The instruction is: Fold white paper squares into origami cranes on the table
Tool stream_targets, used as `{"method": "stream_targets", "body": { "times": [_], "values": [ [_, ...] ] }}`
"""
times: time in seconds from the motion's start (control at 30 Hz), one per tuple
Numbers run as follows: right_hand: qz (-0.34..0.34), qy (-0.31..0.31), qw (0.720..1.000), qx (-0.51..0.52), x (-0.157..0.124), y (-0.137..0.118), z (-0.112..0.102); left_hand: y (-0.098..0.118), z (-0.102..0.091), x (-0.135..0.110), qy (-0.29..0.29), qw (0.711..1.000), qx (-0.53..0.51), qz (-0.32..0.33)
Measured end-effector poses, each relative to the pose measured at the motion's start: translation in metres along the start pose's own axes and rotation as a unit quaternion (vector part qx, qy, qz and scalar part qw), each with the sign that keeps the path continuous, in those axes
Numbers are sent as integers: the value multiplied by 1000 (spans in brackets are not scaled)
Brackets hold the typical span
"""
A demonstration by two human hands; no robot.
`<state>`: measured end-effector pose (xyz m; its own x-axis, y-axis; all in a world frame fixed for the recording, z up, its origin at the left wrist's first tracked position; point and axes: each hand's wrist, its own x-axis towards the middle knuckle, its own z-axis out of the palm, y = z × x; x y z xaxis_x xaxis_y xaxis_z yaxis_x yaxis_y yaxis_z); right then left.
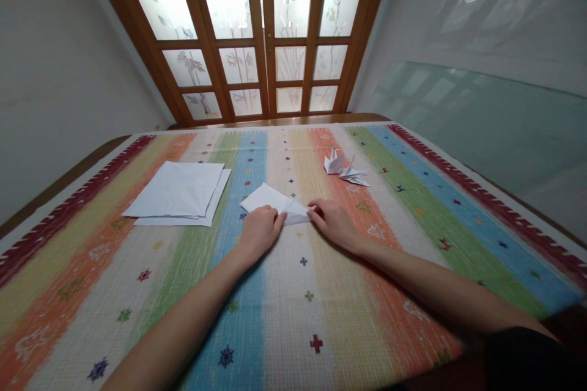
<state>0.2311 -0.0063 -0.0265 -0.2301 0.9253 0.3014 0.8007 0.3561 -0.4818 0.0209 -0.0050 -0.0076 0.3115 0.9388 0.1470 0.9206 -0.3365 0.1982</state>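
A partly folded white paper sheet (274,201) lies on the striped tablecloth (321,293) in the middle of the table. My left hand (259,231) rests on its near left edge, fingers curled and pressing the paper down. My right hand (334,222) pinches the paper's right tip with thumb and fingers. Both forearms reach in from the near edge.
A stack of flat white sheets (180,193) lies to the left of my hands. Two folded paper cranes (343,168) stand beyond my right hand. A wooden door with frosted glass panes (270,36) is behind the table, and a glass panel (481,128) leans on the right.
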Motion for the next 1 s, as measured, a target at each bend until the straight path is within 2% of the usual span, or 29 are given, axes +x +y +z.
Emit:
{"method": "stream_targets", "body": {
  "times": [0.3, 0.47, 0.57, 0.63, 0.7, 0.8, 0.87, 1.0],
  "values": [
    [-19, -11, 999, -39, 7, 1, 2, 2, -1, 5, -28, 998, 55, -16],
    [-14, -23, 999, -48, 5, 2, 1, 3, 1, 5, -45, 995, 84, -2],
    [-18, -20, 998, -50, 2, 5, -1, 4, 3, 4, -27, 994, 104, 12],
    [-23, -14, 998, -54, -1, 9, -3, 3, 3, 4, 7, 992, 116, 49],
    [-18, -7, 998, -63, -5, 15, -6, -1, 4, 6, 29, 982, 125, 136],
    [16, 3, 997, -75, -9, 24, -10, -9, 5, 12, 1, 955, 115, 275],
    [35, 7, 996, -78, -11, 28, -12, -15, 4, 16, -24, 945, 93, 313],
    [46, 6, 996, -74, -15, 30, -15, -17, 0, 20, -34, 940, 90, 328]
  ]
}}
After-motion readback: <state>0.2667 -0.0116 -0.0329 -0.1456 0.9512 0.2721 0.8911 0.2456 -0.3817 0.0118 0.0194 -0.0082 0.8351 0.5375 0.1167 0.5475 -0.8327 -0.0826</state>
